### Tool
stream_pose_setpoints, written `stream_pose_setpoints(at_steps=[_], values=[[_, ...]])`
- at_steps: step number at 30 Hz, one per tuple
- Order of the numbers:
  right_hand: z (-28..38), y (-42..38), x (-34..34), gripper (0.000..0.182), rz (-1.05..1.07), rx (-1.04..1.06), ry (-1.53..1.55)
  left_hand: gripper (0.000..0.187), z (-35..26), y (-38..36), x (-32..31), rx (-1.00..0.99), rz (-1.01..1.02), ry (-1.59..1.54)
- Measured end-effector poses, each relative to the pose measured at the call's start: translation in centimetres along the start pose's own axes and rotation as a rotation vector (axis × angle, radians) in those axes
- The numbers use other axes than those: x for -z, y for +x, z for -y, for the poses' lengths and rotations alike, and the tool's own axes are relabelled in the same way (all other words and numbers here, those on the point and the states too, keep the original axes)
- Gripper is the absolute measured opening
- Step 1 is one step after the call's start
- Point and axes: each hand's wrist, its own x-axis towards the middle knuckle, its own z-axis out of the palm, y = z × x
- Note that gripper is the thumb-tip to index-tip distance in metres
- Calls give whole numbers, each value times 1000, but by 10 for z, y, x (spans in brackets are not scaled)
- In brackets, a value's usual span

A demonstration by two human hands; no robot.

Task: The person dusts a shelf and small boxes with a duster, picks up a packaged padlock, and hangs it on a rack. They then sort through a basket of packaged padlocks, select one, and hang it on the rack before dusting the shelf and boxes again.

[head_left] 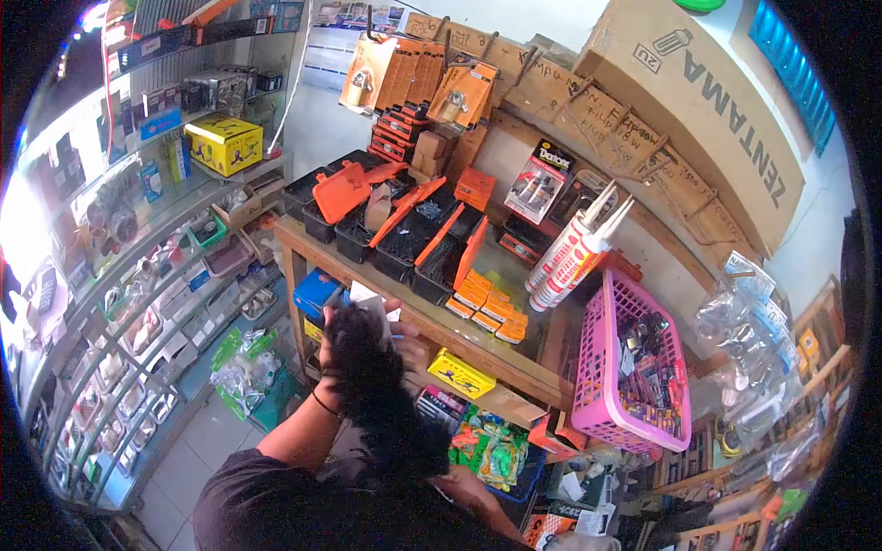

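Observation:
My left hand [328, 358] is raised at the front edge of the wooden shelf, a thin dark band round its wrist. A small white card-like piece [368, 299] stands up at its fingers, which look closed on it. Just right of it, the bent fingers of my right hand [413, 351] show; I cannot tell what they hold. A dark fluffy mass [381, 386] covers much of both hands and hides the right wrist. Close behind the left fingers sits a blue box [317, 292]. Black bins with orange lids [395, 248] stand on the shelf beyond.
Small orange boxes [487, 308], sealant tubes [574, 253] and a pink basket [586, 404] of small packs line the shelf. Below are a yellow box [461, 372] and green packets [491, 450]. A glass display case [119, 395] runs along the left.

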Motion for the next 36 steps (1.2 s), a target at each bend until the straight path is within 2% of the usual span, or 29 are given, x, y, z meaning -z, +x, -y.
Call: stream_pose_setpoints(at_steps=[1, 3, 4, 5, 6, 7, 9, 11, 12, 13, 14, 15, 16, 17, 18, 19, 21, 23, 25, 26, 27, 29, 30, 31, 33, 34, 35, 36], values=[[-7, 2, 1, 41, 1, 0, -4, 77, 2, 0, -7, -4, 0, 0], [-2, 1, 3, 42, -112, -187, -6, 80, 10, 6, -27, -161, -758, -64], [3, 0, 2, 42, -111, -189, -3, 81, 6, 12, -35, -208, -812, -180], [11, -2, -2, 42, -99, -46, -37, 82, -1, -1, -19, -136, -537, -73], [16, -2, -3, 42, -89, 99, -73, 82, -5, -2, -7, -133, -391, -23], [12, 1, -2, 42, -89, 103, -77, 82, -8, -1, 1, -135, -245, 28], [5, 4, -1, 42, -206, -77, 3, 84, -10, -6, -24, -132, -479, -81], [32, -2, 5, 42, -141, -113, -30, 84, -5, 4, -35, -224, -721, -101], [43, -4, 8, 42, -84, -146, -60, 82, -2, 2, -28, -238, -713, -134], [26, 0, 7, 42, -83, -143, -60, 82, -2, -3, -15, -239, -713, -131], [-7, 7, 6, 44, -61, 40, -49, 81, -4, -9, 0, -172, -409, -41], [-8, 8, 9, 47, -39, 224, -39, 79, -8, -7, -1, -105, -105, 49], [-8, 9, 13, 47, -37, 226, -41, 79, -9, -4, -6, -87, -97, -6], [20, 1, 24, 49, -91, 40, -50, 85, -4, 11, -44, -315, -754, -332], [35, -5, 27, 51, -144, -149, -55, 86, 0, 15, -44, -292, -765, -288], [24, -5, 22, 51, -139, -161, -45, 86, 2, 17, -40, -262, -781, -246], [-3, 4, 7, 50, 22, 174, -197, 81, 0, -3, 16, -58, 16, -66], [1, -1, 20, 46, 56, 93, -87, 81, 1, 0, -1, -77, 11, -108], [-9, -2, 20, 42, -217, -8, 109, 77, 5, 17, -43, -359, -771, -392], [-15, 2, 10, 37, -219, 108, -18, 73, 8, 25, -50, -333, -842, -289], [-4, -5, 3, 37, -215, 86, 4, 73, 9, 19, -36, -311, -864, -295], [20, -12, 4, 38, -193, 213, 172, 69, 8, 10, -5, -129, -183, 4], [6, -11, 18, 38, -143, 77, 9, 72, 8, 13, -3, -100, -139, -4], [3, -11, 21, 38, -135, 71, 9, 71, 14, 4, -11, -213, -525, -100], [4, -19, 22, 38, -227, -56, 76, 73, 19, 28, -34, -208, -893, -208], [12, -23, 20, 40, -175, 94, 36, 79, 22, 27, -29, -192, -838, -236], [-5, -22, 9, 40, -169, 88, 49, 78, 26, 11, -3, -91, -606, -77], [-36, -17, -3, 41, -200, 155, 73, 79, 25, 13, 8, -55, -317, -58]])
